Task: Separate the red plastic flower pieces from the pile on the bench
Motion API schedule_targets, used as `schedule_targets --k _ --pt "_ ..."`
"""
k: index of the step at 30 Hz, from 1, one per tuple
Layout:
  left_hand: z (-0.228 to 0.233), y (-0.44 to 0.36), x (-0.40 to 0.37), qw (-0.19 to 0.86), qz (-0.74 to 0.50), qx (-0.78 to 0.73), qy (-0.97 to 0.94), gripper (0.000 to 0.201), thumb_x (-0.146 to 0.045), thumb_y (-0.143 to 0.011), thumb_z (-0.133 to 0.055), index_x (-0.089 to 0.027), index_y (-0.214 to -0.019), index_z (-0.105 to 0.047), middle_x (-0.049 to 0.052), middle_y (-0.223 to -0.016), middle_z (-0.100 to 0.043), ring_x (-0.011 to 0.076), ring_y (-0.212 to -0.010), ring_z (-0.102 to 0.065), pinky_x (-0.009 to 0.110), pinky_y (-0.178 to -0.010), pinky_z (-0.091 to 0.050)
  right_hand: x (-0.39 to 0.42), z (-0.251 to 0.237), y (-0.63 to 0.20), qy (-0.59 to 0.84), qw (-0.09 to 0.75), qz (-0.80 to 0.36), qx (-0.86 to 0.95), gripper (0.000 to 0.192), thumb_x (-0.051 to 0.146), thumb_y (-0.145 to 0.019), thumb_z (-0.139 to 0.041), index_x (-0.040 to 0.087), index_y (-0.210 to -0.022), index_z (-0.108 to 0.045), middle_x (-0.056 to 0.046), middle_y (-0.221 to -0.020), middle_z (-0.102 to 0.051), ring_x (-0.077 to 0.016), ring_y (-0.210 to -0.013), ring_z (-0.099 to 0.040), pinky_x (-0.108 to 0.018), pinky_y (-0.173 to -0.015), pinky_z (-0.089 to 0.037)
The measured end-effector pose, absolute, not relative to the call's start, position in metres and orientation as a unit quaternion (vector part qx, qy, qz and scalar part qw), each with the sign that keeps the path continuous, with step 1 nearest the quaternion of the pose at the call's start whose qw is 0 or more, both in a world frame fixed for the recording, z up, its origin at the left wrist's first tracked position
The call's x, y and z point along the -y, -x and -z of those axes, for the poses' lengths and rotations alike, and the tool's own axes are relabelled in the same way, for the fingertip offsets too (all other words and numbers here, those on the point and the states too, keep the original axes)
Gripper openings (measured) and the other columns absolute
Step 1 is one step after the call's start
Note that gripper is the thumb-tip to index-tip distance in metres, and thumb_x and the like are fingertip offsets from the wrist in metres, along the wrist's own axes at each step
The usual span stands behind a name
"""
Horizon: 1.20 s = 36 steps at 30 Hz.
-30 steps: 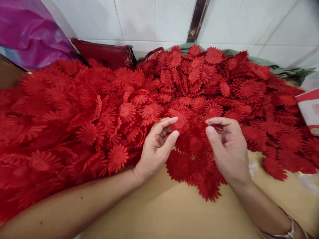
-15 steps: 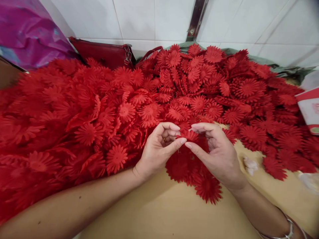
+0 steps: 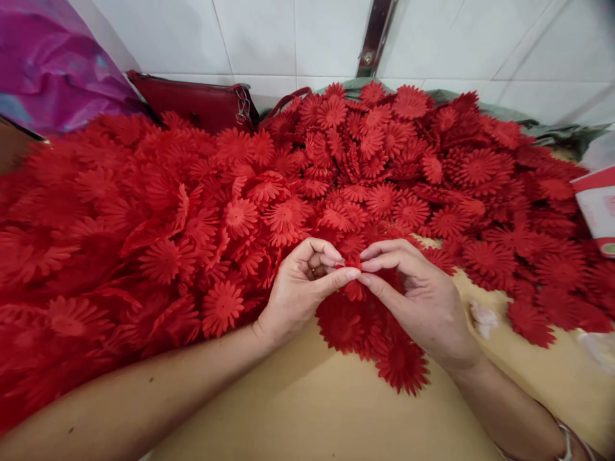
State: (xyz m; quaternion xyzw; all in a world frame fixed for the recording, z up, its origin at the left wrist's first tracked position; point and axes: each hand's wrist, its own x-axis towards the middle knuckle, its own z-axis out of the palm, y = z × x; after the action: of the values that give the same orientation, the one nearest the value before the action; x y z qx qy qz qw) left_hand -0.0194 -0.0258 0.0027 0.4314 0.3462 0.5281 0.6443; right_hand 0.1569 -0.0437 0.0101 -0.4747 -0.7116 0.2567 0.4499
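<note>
Both hands, left hand [image 3: 300, 291] and right hand [image 3: 423, 301], pinch red flower piece [image 3: 353, 282] between meeting fingertips.

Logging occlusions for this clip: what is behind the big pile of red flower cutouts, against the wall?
Behind the pile of red flower cutouts a dark red handbag, purple plastic and green cloth show before the white tiled wall. Their lower parts are covered.

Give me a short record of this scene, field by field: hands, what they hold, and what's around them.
left hand: fingertips pinch a red flower piece
right hand: pinches the same piece from the other side
pile: red flower cutouts heaped across the table
behind: red handbag, purple bag, white tiled wall
</note>
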Motion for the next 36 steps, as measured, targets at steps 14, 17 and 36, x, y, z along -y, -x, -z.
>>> schedule_targets --k 14,17,36 --pt "0.000 0.020 0.026 0.650 -0.522 -0.319 -0.451 0.015 -0.020 -0.084 -0.078 -0.016 -0.089 -0.065 -0.003 -0.076 -0.065 0.0062 -0.070 -0.060 0.016 -0.070 -0.050 0.041 -0.008 -0.161 0.512 0.500 -0.224 0.661 0.005 0.022 -0.097 -0.061 0.024 -0.094 -0.065 -0.003 -0.102 -0.067 -0.0167 -0.101 -0.063 -0.032 -0.093 -0.049" --pt "0.002 0.019 0.026 0.633 -0.525 -0.330 -0.463 0.016 -0.021 -0.085 -0.077 -0.017 -0.091 -0.063 -0.003 -0.079 -0.063 0.0068 -0.071 -0.058 0.016 -0.070 -0.049 0.038 -0.003 -0.163 0.522 0.528 -0.250 0.621 0.005 0.027 -0.096 -0.063 0.025 -0.093 -0.066 -0.003 -0.103 -0.067 -0.0173 -0.100 -0.063 -0.032 -0.092 -0.049" --pt "0.000 0.024 0.028 0.502 -0.531 -0.397 -0.555 0.021 -0.019 -0.097 -0.057 -0.020 -0.107 -0.075 0.006 -0.115 -0.067 0.0183 -0.113 -0.060 0.031 -0.106 -0.044 0.023 -0.016 -0.169 0.462 0.609 -0.587 0.267 0.050 0.063 -0.099 -0.042 0.022 -0.102 -0.070 -0.010 -0.113 -0.078 -0.0186 -0.105 -0.074 -0.027 -0.086 -0.060"
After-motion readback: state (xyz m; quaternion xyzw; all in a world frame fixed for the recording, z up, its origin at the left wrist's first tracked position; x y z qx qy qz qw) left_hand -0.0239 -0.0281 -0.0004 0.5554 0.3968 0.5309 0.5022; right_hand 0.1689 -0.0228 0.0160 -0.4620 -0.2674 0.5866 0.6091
